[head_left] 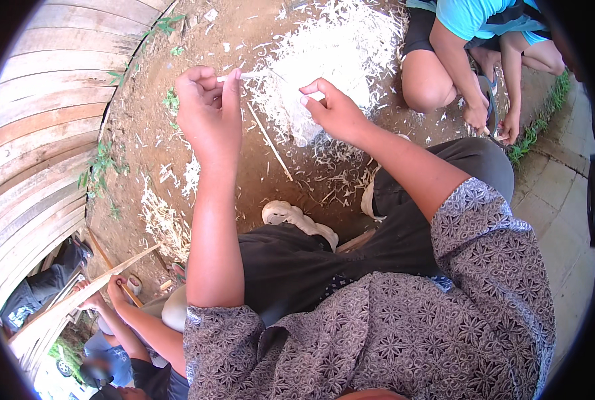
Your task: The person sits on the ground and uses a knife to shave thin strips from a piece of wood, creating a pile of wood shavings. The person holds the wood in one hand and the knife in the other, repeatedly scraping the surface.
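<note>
My left hand (211, 110) is raised over the shavings, its thumb and fingers pinching a slim pale stick (249, 75) that points to the right. A thin dark line shows at the stick's far end; what it is I cannot make out. My right hand (331, 110) is a short way to the right, apart from the stick, with index finger and thumb curled toward each other. Whatever lies between those fingertips, if anything, is too small to tell. Beneath both hands spreads a bright heap of wood shavings (371, 33). A pale whitish surface (304, 127) lies at its near edge.
A thin wooden strip (269, 141) lies on the brown soil. At upper right a co-worker's hands (481, 117) hold a small dark tool. At lower left another person grips a long pointed plank (97, 283). A slatted wooden wall (51, 100) curves along the left; paving (551, 200) lies right.
</note>
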`<action>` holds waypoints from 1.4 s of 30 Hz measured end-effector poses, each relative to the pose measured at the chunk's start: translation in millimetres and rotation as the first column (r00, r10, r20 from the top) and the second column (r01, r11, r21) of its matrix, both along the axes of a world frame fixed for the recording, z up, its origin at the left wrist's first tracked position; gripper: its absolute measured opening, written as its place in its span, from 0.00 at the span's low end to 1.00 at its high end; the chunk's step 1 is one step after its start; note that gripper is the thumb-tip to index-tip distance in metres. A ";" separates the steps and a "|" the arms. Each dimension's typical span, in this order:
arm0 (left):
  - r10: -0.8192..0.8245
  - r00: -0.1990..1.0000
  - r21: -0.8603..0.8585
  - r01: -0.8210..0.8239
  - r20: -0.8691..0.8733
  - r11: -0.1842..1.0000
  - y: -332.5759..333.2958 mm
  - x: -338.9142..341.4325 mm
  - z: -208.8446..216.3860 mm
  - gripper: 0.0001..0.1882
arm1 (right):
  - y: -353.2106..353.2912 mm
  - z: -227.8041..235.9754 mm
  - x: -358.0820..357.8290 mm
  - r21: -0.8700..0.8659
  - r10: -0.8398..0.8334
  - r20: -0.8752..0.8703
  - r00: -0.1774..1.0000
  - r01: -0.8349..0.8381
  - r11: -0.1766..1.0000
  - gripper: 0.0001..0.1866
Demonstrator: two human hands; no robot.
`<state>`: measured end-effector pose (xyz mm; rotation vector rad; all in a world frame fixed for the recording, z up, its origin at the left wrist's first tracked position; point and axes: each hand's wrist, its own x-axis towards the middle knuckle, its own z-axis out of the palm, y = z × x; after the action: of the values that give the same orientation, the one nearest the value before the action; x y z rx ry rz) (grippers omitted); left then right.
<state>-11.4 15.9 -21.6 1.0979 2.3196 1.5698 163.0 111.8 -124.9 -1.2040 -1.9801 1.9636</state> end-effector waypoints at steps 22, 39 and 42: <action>-0.152 0.975 -0.029 0.150 -0.161 0.988 -9.0 3.2 6.7 0.07 | -11.5 67.3 -21.3 -0.047 -0.029 -0.285 0.958 0.016 0.999 0.15; -0.238 0.971 0.000 0.238 -0.039 0.971 -14.9 -4.8 1.2 0.04 | 1.0 16.8 -6.2 0.171 -0.007 0.004 1.000 0.006 0.985 0.12; -0.210 0.977 -0.008 0.211 0.020 0.978 -9.8 -1.8 4.8 0.04 | 8.3 -21.1 7.7 0.211 -0.031 0.097 0.995 0.010 0.978 0.13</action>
<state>-13.2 6.0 -16.8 1.2730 2.1158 1.4825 170.7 120.1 -146.0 -1.2846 -2.1491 1.6640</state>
